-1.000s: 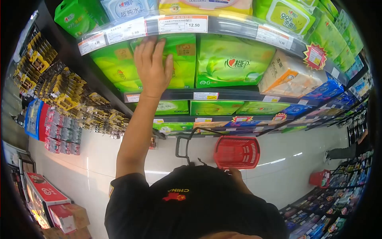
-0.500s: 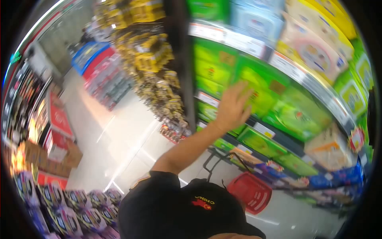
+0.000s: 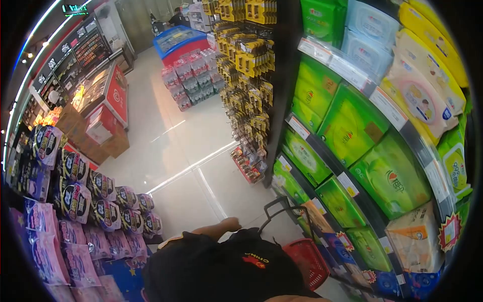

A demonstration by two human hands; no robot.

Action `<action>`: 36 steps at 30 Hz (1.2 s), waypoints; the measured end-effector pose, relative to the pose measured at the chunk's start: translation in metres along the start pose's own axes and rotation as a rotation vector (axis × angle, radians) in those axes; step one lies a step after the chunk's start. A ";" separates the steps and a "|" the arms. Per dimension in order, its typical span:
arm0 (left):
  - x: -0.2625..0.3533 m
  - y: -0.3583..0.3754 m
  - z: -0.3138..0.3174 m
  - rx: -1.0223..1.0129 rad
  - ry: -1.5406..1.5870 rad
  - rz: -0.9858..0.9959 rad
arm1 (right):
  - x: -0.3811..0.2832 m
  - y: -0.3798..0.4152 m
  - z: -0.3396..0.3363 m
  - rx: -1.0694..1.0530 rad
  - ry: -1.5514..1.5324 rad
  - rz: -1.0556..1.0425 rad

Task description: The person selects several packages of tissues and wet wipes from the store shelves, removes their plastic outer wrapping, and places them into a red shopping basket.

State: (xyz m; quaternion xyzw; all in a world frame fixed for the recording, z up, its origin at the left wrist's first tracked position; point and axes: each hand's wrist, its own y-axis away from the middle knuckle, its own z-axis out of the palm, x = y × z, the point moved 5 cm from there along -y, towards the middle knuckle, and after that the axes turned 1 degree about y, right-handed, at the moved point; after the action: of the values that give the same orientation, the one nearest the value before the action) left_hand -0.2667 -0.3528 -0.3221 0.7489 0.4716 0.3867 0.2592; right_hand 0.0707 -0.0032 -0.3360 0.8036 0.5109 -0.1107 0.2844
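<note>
My left hand (image 3: pixel 229 225) is low in front of my black shirt (image 3: pixel 221 264), at the end of a short stretch of bare arm. Its fingers do not show clearly, and nothing can be made out in it. A red shopping basket (image 3: pixel 305 261) with a black pull handle (image 3: pixel 275 205) stands at my right side, partly behind the shirt. My right hand is out of view. Green packs of tissues (image 3: pixel 347 123) fill the shelves to my right, apart from my left hand.
Yellow-carded goods (image 3: pixel 254 53) hang on a rack ahead. Purple and black packs (image 3: pixel 75 201) are stacked at left. Cartons (image 3: pixel 108 136) stand by a red-sided counter (image 3: pixel 118 90). A blue and red freezer (image 3: pixel 178 40) stands farther back beside shrink-wrapped bottles (image 3: pixel 193 80). Pale tiled floor (image 3: pixel 176 151) lies between.
My left hand has left the green tissue packs on the shelf and dropped down and left to my body. The view has shifted, bringing more of the left-hand display into sight.
</note>
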 end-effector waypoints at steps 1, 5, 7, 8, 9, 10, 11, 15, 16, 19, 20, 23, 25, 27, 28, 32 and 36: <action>-0.024 0.005 0.015 0.049 -0.008 -0.050 | 0.002 0.003 -0.002 0.006 0.065 -0.045; -0.033 0.039 0.011 0.084 0.173 -0.253 | 0.013 0.029 -0.002 0.066 -0.007 -0.178; -0.015 0.034 0.009 0.108 0.117 -0.237 | 0.019 0.045 0.002 0.087 -0.335 -0.048; -0.012 0.014 0.017 0.175 0.119 -0.149 | 0.023 0.052 0.012 0.095 -0.591 0.113; -0.003 -0.008 0.024 0.123 0.099 -0.124 | 0.024 0.063 0.023 0.109 -0.842 0.292; 0.008 -0.031 0.030 0.278 0.036 0.056 | 0.026 0.083 0.035 0.136 -1.089 0.486; 0.055 -0.012 0.008 0.216 0.011 0.139 | 0.032 0.109 0.053 0.179 -1.335 0.683; 0.165 0.019 -0.039 0.282 0.463 0.289 | 0.086 0.136 0.104 0.051 -1.235 0.710; 0.181 0.016 -0.048 0.292 0.560 0.357 | 0.072 0.144 0.087 0.067 -1.372 0.937; 0.226 0.015 -0.088 0.267 0.764 0.445 | 0.063 0.152 0.076 0.085 -1.363 0.968; 0.238 0.015 -0.103 0.238 0.853 0.427 | 0.057 0.153 0.072 0.122 -1.369 0.982; 0.265 0.012 -0.152 0.275 1.072 0.463 | 0.030 0.146 0.054 0.201 -1.412 0.944; 0.276 0.014 -0.182 0.308 1.221 0.430 | 0.020 0.135 0.057 0.240 -1.313 0.886; 0.273 -0.002 -0.206 0.309 1.350 0.426 | 0.006 0.123 0.057 0.277 -1.255 0.901; 0.272 -0.007 -0.217 0.319 1.360 0.417 | 0.010 0.108 0.058 0.277 -0.842 0.646; 0.288 -0.014 -0.235 0.251 1.318 0.414 | 0.000 0.083 0.096 0.319 -0.649 0.328; 0.321 -0.011 -0.230 0.112 1.267 0.488 | -0.052 0.070 0.071 0.373 -0.895 0.443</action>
State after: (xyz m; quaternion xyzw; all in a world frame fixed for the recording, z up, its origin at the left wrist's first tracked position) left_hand -0.3798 -0.0516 -0.0931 0.4751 0.3692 0.7730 -0.2010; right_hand 0.1170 -0.1055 -0.3453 0.8033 0.1294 -0.4690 0.3435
